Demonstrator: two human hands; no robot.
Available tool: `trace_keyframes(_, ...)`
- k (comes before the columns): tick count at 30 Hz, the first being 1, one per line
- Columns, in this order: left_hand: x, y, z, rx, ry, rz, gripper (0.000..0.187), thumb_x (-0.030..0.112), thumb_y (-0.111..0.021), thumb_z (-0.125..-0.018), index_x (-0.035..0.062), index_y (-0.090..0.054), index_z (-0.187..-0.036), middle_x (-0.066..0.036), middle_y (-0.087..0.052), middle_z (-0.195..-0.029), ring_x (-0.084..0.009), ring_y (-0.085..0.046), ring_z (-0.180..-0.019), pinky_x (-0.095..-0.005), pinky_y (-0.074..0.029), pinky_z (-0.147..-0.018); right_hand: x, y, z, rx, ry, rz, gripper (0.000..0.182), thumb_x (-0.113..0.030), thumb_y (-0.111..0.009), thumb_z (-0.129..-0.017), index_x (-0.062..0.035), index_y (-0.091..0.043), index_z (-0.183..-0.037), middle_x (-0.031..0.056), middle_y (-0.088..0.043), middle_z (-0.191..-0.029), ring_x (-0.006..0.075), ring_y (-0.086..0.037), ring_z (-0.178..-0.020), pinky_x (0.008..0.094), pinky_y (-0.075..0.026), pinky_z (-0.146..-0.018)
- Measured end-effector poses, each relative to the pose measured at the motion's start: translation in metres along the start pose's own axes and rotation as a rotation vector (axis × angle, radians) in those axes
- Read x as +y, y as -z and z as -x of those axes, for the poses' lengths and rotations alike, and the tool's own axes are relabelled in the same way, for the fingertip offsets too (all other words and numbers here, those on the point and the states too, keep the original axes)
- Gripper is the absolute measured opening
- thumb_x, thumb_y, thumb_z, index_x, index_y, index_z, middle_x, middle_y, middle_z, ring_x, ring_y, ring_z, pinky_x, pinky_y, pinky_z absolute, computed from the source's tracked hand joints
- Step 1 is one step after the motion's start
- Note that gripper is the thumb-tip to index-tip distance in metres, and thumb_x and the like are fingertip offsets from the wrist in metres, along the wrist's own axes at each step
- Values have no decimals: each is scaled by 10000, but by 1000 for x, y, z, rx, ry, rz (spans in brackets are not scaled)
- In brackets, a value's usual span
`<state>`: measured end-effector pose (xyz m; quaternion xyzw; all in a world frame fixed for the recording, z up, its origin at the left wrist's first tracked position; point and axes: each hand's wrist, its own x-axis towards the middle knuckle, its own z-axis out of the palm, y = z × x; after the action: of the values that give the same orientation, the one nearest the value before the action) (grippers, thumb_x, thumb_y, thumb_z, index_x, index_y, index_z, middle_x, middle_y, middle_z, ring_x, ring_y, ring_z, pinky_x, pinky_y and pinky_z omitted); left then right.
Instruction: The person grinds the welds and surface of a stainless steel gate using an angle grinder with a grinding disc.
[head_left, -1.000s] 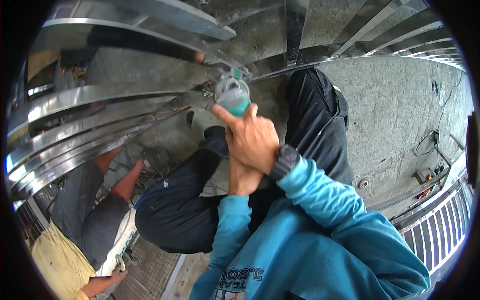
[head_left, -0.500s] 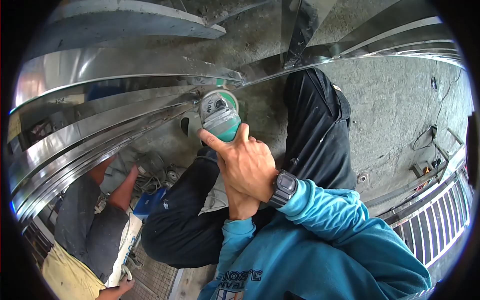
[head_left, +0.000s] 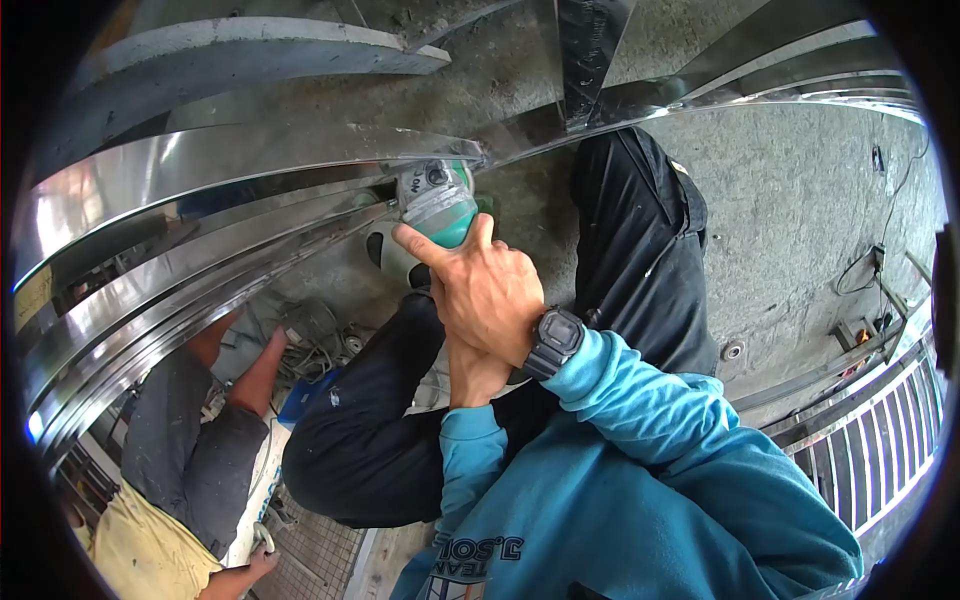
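A green and grey angle grinder point(head_left: 440, 208) stands out from under my stacked hands, its head up against the shiny metal strip point(head_left: 330, 145). My right hand point(head_left: 495, 300), below a black wristwatch point(head_left: 557, 342), lies on top and is closed over the grinder's body. Beneath it is my left hand point(head_left: 476, 376); only its wrist and lower edge show clearly, and it appears closed on the same tool. The grinder's disc is mostly hidden at the strip.
Long polished metal bars point(head_left: 160, 270) fan out on the left, and more strips point(head_left: 770, 55) run to the upper right. A person in dark shorts point(head_left: 195, 440) is at the lower left. A white-barred frame point(head_left: 870, 440) stands on the right, near a cable point(head_left: 855, 275).
Both hands and the grinder have moved forward, away from my body. The grinder's head now meets the strip's edge, and its disc, visible earlier, is mostly covered.
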<state>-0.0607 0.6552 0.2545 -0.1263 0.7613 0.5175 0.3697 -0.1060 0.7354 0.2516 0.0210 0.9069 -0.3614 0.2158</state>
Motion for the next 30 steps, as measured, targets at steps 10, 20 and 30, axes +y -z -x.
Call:
trace_keyframes(10,-4,-21,19,-5,-10,56,883,28,-704,-880,91,-93,-1515,-103,-462,-1386,-234,-512,-1265,-371,-473,-1050,4,9,15,-37,-22,86,612,-237,-570,-935,-398,-376,-1493,230,-512,-982,312,-651,-675,426,-555,-563)
trace_keyframes(20,-4,-20,37,8,4,163,913,17,-703,-878,104,-67,-1527,-103,-452,-1395,-235,-508,-1272,-377,-471,-1057,6,23,33,-124,-81,-39,629,-223,-610,-913,-375,-406,-1488,246,-470,-987,342,-627,-619,427,-540,-541)
trace_keyframes(30,0,-11,38,-26,36,289,959,2,-704,-871,124,-29,-1541,-104,-436,-1409,-237,-498,-1284,-384,-467,-1066,-14,9,26,-43,-8,56,595,-218,-559,-937,-391,-413,-1487,204,-476,-941,298,-625,-670,405,-549,-541)
